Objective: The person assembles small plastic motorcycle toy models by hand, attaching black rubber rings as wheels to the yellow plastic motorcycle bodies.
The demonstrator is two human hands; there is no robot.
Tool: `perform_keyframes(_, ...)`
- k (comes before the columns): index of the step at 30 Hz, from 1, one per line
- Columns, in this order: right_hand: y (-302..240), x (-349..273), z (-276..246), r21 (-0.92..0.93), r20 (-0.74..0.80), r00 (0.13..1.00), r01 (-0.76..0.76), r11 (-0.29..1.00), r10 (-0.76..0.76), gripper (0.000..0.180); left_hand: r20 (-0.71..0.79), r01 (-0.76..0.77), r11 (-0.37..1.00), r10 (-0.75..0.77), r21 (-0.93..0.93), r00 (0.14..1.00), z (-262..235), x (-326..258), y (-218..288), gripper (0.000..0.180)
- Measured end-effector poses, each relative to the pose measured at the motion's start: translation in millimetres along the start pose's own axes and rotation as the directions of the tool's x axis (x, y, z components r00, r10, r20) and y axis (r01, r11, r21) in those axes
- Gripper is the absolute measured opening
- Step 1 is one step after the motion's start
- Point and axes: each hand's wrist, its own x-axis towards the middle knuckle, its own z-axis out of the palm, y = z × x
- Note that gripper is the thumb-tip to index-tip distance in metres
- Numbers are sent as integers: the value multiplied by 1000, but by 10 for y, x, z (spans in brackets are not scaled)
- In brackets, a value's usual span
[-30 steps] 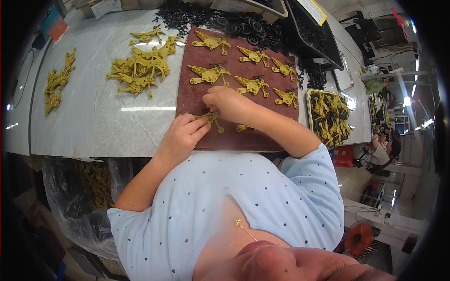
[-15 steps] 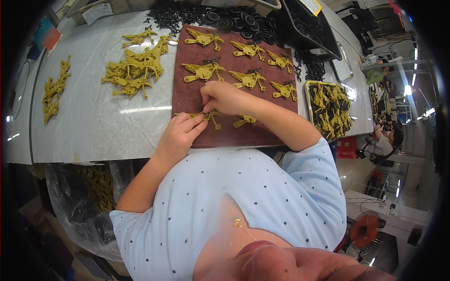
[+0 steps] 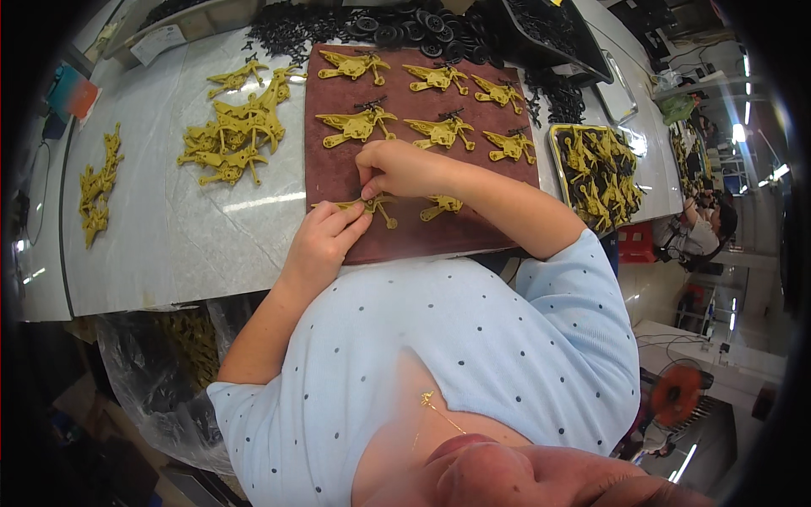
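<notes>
My left hand (image 3: pixel 328 235) pinches a yellow plastic part (image 3: pixel 390 221), shaped like a toy motorbike body, against the near left of a brown cloth mat (image 3: pixel 473 239). Bent over the same part from the right, my right hand (image 3: pixel 404 169) has its fingers pressed together at the top of it. Whatever those fingertips hold is hidden. Partly under my right forearm lies another yellow part (image 3: pixel 441 207). Farther up the mat, several like it lie in two rows, such as one yellow body (image 3: pixel 355 127) with a black handlebar-like piece (image 3: pixel 370 103) at its top edge.
Left of the mat is a pile of yellow bodies (image 3: pixel 241 127), with a smaller pile (image 3: pixel 100 190) beyond. Black wheels (image 3: pixel 432 24) and small black pieces (image 3: pixel 296 29) lie behind, beside a black bin (image 3: pixel 549 42). A tray (image 3: pixel 553 160) at right holds yellow-and-black pieces. A person (image 3: pixel 688 232) sits farther right.
The whole view has tilted slightly, so the table's left side sits lower. Both hands stay at the same yellow part, with hardly any visible movement.
</notes>
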Motion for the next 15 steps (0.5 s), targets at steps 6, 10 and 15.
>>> perform_keyframes(6,2,22,-248,30,177,982,-69,997,63,18,42,-45,992,40,119,998,-40,27,63,32)
perform_keyframes(10,-14,5,-287,-50,180,983,29,998,-20,18,42,-18,995,14,96,999,-11,2,39,33)
perform_keyframes(15,-51,7,-322,-88,201,979,50,995,-32,17,36,8,997,-11,82,999,9,-6,18,33)
